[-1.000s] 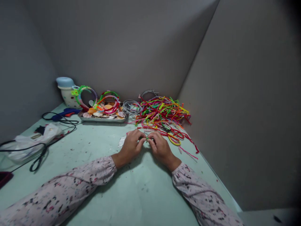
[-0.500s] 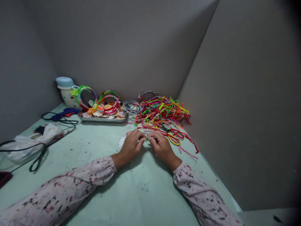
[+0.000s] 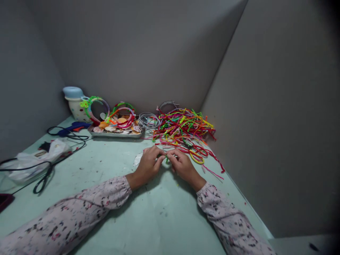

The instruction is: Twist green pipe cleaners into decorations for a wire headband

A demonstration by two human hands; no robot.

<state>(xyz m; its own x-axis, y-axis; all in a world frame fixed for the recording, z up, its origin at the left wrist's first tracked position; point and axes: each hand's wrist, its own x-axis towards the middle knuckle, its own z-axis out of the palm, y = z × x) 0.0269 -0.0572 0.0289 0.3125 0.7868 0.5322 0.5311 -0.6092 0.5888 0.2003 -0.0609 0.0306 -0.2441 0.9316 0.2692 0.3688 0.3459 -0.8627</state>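
Between my fingertips, over the middle of the pale green table, is a small green piece [image 3: 167,160], probably pipe cleaner; its full shape is hidden. My left hand [image 3: 149,163] pinches it from the left, thumb against forefinger. From the other side my right hand [image 3: 183,165] closes on it too, and the fingertips of both hands nearly touch. A tangled heap of coloured pipe cleaners [image 3: 183,124] lies just beyond my hands, with some red and yellow strands [image 3: 197,157] reaching close to my right hand. A crumpled whitish scrap [image 3: 137,160] sits beside my left hand.
At the back left a metal tray [image 3: 117,135] holds shells and coloured headbands, beside a blue-lidded container [image 3: 75,106]. Wire coils [image 3: 148,120] lie right of the tray. A plastic bag [image 3: 32,163], black cable [image 3: 47,177] and blue-handled tool [image 3: 70,130] are on the left.
My right fingertips have shifted slightly left, closer to my left ones. The green piece now shows a little lower, beneath the fingertips.
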